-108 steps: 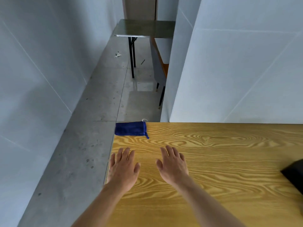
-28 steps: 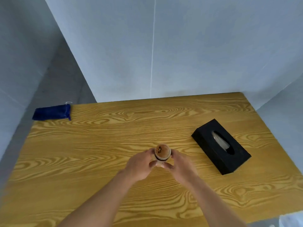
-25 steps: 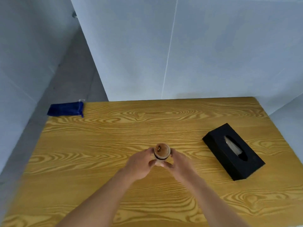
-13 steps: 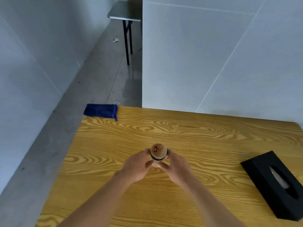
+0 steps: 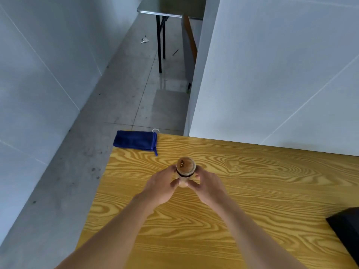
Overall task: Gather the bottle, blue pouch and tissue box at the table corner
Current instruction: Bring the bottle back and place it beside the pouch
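I see both hands, left hand and right hand, clasped around the upright bottle: brown round cap, dark band, pale body. The blue pouch lies beyond, up-left, at the table corner.

No text, label, brand or number can be read anywhere; the bottle cap bears only two tiny pale marks, too small to make out

- Clasping the upright bottle between left hand and right hand over the wooden table.
- Lying at the far-left corner: blue pouch.
- Showing at the right edge: black tissue box.
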